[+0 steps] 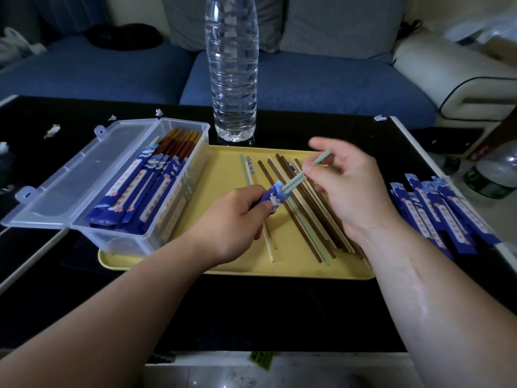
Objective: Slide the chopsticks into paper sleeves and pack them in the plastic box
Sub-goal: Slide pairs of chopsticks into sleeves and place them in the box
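Left hand [235, 217] grips sleeve [272, 198] near its mouth, fingers curled round it. Right hand [344, 186] pinches green chopstick pair [293, 182], held over tray [223, 264]; tips just inside sleeve mouth.

Risks, as judged:
- Pair splays under push: one tip catches mouth edge, paper tears.
- Left grip flattens sleeve: travel blocked, sleeve buckles.
- Pinch slips: pair falls among loose sticks [307, 219].

Box [126, 242] at left, lid open, part filled.

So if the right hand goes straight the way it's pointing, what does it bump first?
Probably the blue paper sleeve in the left hand; the right hand's green chopsticks enter it.
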